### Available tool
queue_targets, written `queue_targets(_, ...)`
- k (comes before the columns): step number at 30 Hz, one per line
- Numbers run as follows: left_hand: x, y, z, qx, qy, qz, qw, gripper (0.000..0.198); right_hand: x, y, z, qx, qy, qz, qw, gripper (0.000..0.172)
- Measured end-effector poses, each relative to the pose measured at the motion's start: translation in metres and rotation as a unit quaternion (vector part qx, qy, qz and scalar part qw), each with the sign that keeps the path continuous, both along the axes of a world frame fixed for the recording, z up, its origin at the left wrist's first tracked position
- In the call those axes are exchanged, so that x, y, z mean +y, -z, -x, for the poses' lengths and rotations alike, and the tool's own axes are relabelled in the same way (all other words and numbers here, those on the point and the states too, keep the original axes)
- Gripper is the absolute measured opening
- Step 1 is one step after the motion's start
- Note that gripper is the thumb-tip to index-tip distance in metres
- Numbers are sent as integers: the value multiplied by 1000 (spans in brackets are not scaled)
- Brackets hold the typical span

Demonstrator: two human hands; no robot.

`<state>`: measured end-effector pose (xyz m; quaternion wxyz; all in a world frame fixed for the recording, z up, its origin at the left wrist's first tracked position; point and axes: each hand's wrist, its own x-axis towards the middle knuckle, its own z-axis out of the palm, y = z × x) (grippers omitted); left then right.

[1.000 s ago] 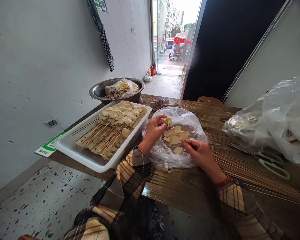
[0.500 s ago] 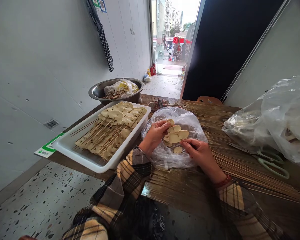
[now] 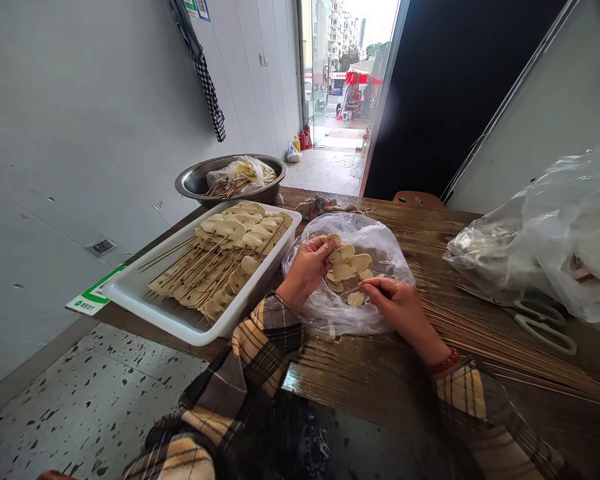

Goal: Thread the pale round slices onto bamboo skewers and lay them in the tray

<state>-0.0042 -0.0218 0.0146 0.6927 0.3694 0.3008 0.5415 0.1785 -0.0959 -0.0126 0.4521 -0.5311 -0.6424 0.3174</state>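
Over an open clear plastic bag (image 3: 380,237), my left hand (image 3: 307,268) pinches a string of thin, pale food slices (image 3: 349,267). My right hand (image 3: 397,303), closed at the fingertips, grips the lower end of a thin skewer (image 3: 360,279) that runs into these slices. More loose slices (image 3: 355,299) lie in the bag below. To the left, a white plastic tray (image 3: 200,339) bears rows of skewered pale slices (image 3: 235,230), their sticks pointing toward the lower left.
A metal basin (image 3: 195,180) with bagged skewers stands behind the tray. Bare skewers (image 3: 485,350) spread over the right of the wooden table (image 3: 325,373). Scissors (image 3: 543,323) lie beside a large plastic bag (image 3: 555,227). A crumpled cloth (image 3: 323,207) sits at the back.
The slices in my left hand have shifted slightly, and more of the skewer shows between them and my right fingertips. Both hands stay nearly in place.
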Motion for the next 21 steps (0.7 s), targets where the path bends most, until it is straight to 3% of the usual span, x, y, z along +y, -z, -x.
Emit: queue_targets(21, -7, 5, -13, 55, 10, -19, 998, 42, 4, 1, 2, -20, 28, -66, 997, 23)
